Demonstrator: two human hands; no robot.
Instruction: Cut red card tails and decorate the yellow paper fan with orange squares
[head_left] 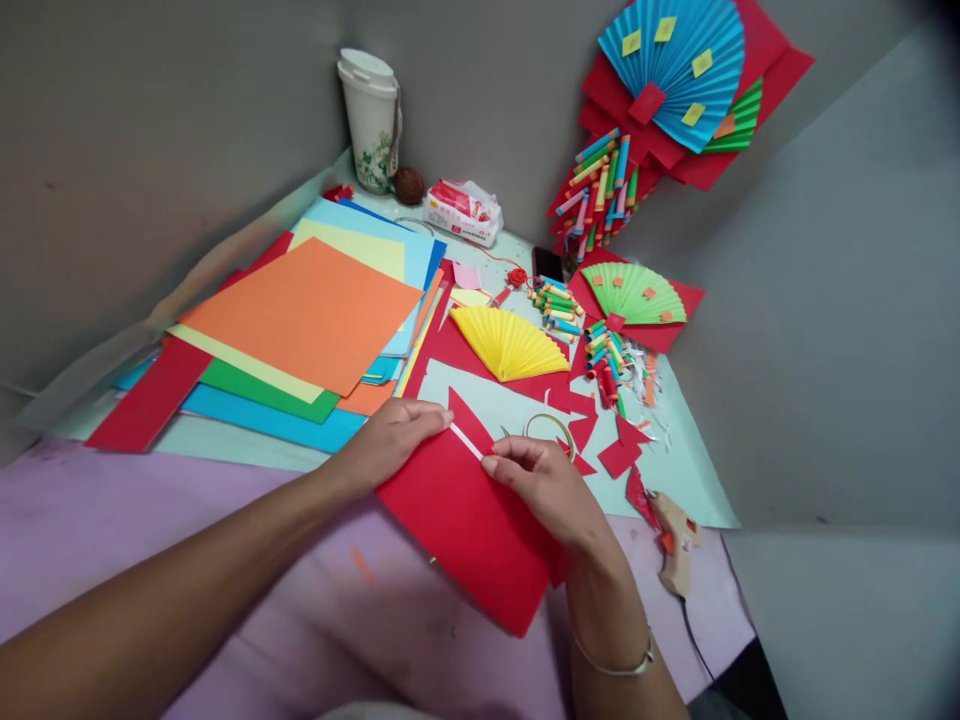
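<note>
A sheet of red paper (472, 530) is held up between my two hands, tilted over the near edge of the table. Along its upper part runs a short white strip (466, 441), which looks like double-sided tape. My left hand (405, 430) grips the paper at the strip's upper left end. With thumb and fingers pinched, my right hand (540, 478) is at the strip's lower right end; whether it grips the strip or the paper is hard to see. Just behind that hand a tape roll (551, 435) lies on the table. A folded yellow paper fan (510, 345) rests beyond.
Coloured paper sheets (307, 310) are stacked at left. A lidded white cup (370, 120) and a tissue pack (463, 210) stand behind. Small rolled paper tubes (556, 305) and a green fan (634, 292) lie farther right. A glue gun (677, 540) with its cord is at the right edge.
</note>
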